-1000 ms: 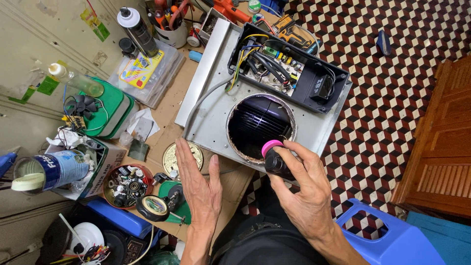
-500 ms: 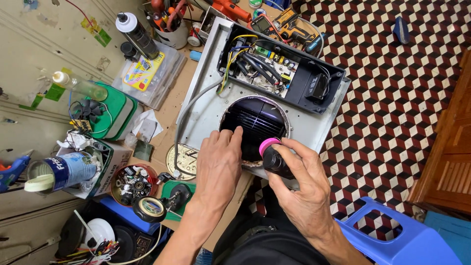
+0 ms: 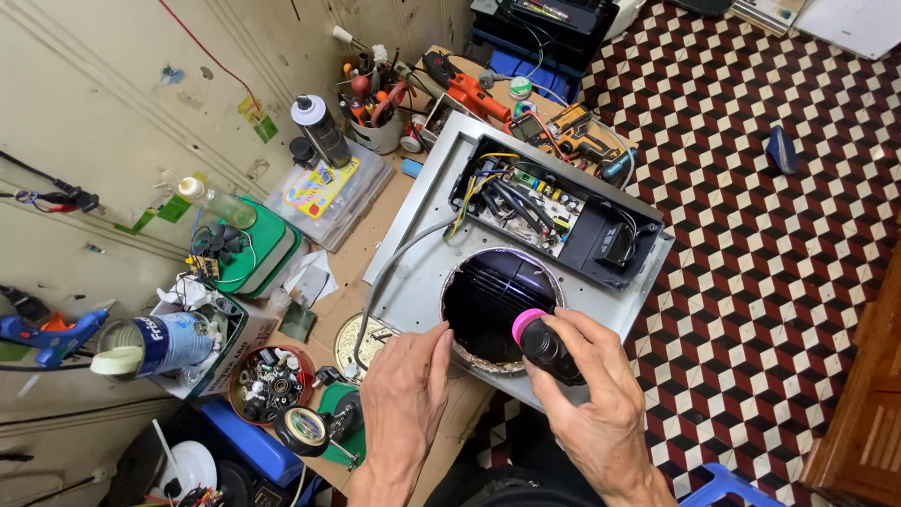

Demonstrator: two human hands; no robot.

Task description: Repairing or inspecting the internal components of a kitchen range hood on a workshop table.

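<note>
A grey metal appliance housing lies on the workbench, with a round dark opening showing a fan grille and an exposed circuit board in a black tray. My right hand holds a small dark bottle with a pink cap at the near rim of the opening. My left hand rests with fingers spread on the housing's near edge, just left of the opening.
A spray can, a tool cup, clear plastic parts boxes, a green box, a bowl of screws and black tape rolls crowd the bench. Checkered floor lies to the right, with a blue stool near.
My left hand drew back from the opening's rim to the housing's near edge. The view shifted, so the housing now sits lower and further right. The bottle stays in my right hand.
</note>
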